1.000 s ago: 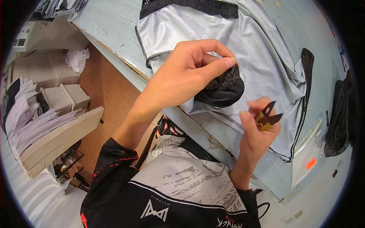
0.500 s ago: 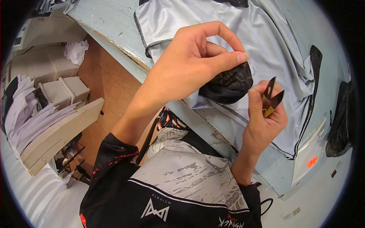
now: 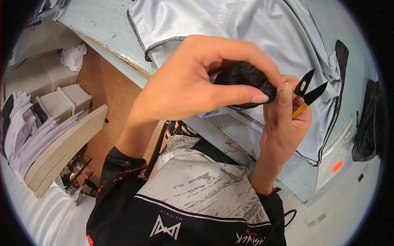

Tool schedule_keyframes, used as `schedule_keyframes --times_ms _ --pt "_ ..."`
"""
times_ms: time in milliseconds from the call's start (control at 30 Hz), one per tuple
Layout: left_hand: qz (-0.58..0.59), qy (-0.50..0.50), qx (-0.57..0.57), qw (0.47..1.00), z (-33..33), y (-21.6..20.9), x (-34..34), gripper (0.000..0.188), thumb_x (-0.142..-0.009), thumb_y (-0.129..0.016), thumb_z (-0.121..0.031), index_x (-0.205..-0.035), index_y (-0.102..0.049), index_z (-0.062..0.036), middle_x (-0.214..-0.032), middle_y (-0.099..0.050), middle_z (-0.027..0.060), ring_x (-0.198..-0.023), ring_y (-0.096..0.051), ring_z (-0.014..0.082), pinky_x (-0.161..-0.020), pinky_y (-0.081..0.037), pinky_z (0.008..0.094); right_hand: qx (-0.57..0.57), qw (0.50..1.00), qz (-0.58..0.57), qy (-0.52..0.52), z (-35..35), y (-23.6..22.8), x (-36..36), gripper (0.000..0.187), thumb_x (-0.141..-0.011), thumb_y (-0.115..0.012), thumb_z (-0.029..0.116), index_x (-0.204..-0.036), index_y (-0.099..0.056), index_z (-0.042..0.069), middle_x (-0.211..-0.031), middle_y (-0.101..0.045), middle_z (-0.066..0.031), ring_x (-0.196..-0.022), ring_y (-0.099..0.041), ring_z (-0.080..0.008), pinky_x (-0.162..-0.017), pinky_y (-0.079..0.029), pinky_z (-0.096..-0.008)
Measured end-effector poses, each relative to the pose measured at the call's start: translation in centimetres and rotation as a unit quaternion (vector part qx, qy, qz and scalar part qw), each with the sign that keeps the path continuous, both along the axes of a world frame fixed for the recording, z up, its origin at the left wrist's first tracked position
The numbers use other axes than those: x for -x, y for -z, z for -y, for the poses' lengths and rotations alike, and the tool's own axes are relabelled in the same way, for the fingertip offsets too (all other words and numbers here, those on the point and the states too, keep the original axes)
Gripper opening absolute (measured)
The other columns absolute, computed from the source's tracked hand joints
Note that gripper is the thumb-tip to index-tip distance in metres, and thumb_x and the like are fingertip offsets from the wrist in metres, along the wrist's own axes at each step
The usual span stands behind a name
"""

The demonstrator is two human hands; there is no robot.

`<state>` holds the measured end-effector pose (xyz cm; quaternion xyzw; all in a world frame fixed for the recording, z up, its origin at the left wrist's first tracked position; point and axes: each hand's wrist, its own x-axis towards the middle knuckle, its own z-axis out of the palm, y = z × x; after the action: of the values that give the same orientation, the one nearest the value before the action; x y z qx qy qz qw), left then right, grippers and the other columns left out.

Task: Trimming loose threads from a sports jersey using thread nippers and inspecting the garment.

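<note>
The yellow-handled thread snips [image 3: 300,110] are held in the curled fingers of the right hand [image 3: 284,125], at 3 o'clock from the black fabric [image 3: 242,80]. The long axis runs from 7 to 1 o'clock; the black, pointed blades [image 3: 315,94] are spread. The fabric is gripped, bunched, by the half-closed left hand [image 3: 188,80].
</note>
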<state>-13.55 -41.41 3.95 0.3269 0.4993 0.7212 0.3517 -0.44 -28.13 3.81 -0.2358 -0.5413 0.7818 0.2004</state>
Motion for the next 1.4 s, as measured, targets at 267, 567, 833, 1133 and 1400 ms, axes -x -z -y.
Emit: schedule_keyframes --times_ms 267,567,833,1133,1400 --pt "0.041 -0.021 0.074 0.996 0.0 -0.1 0.5 0.028 -0.079 -0.072 0.011 -0.107 -0.069 0.0069 -0.102 -0.071 0.0134 -0.092 -0.070 0.0165 -0.084 -0.056 0.0261 0.062 0.997 -0.056 -0.009 -0.7 -1.1 -0.4 0.011 -0.091 -0.067 0.004 -0.096 -0.058 0.002 -0.093 -0.056 -0.0033 -0.055 -0.037 -0.0008 -0.046 -0.025 -0.0180" --pt "0.063 -0.028 0.075 0.995 0.1 -0.1 0.8 0.031 -0.080 -0.072 0.010 -0.111 -0.067 0.0069 -0.102 -0.072 0.0142 -0.093 -0.071 0.0174 -0.084 -0.057 0.0268 -0.116 0.991 0.046 0.055 -1.5 -0.3 -1.3 0.027 -0.078 -0.080 0.000 -0.101 -0.067 -0.001 -0.096 -0.062 -0.0024 -0.066 -0.049 -0.0022 -0.061 -0.036 -0.0159" --pt "0.037 -0.052 0.071 0.995 -0.1 0.0 -0.1 0.031 -0.081 -0.071 0.011 -0.111 -0.067 0.0074 -0.104 -0.072 0.0145 -0.094 -0.070 0.0173 -0.084 -0.058 0.0267 -0.278 0.960 0.000 0.033 -0.3 -0.6 0.3 0.012 -0.086 -0.073 -0.001 -0.095 -0.066 -0.001 -0.095 -0.061 -0.0022 -0.064 -0.046 -0.0012 -0.054 -0.029 -0.0160" --pt "0.045 -0.080 0.083 0.992 0.4 -0.4 -0.3 0.031 -0.081 -0.071 0.012 -0.110 -0.067 0.0062 -0.103 -0.072 0.0142 -0.093 -0.070 0.0170 -0.084 -0.057 0.0259 -0.208 0.976 -0.002 0.061 -1.2 -0.1 -1.2 0.017 -0.095 -0.066 0.013 -0.086 -0.060 0.000 -0.084 -0.056 -0.0030 -0.053 -0.033 -0.0015 -0.045 -0.021 -0.0194" --pt "0.049 -0.126 0.017 0.991 0.8 -0.3 -0.4 0.034 -0.077 -0.073 0.013 -0.110 -0.067 0.0060 -0.104 -0.072 0.0147 -0.094 -0.069 0.0172 -0.086 -0.056 0.0276 -0.295 0.954 0.046 0.025 -0.8 -1.2 -2.1 0.039 -0.085 -0.077 0.026 -0.109 -0.069 -0.004 -0.085 -0.056 -0.0018 -0.071 -0.046 -0.0092 -0.059 -0.037 -0.0239"
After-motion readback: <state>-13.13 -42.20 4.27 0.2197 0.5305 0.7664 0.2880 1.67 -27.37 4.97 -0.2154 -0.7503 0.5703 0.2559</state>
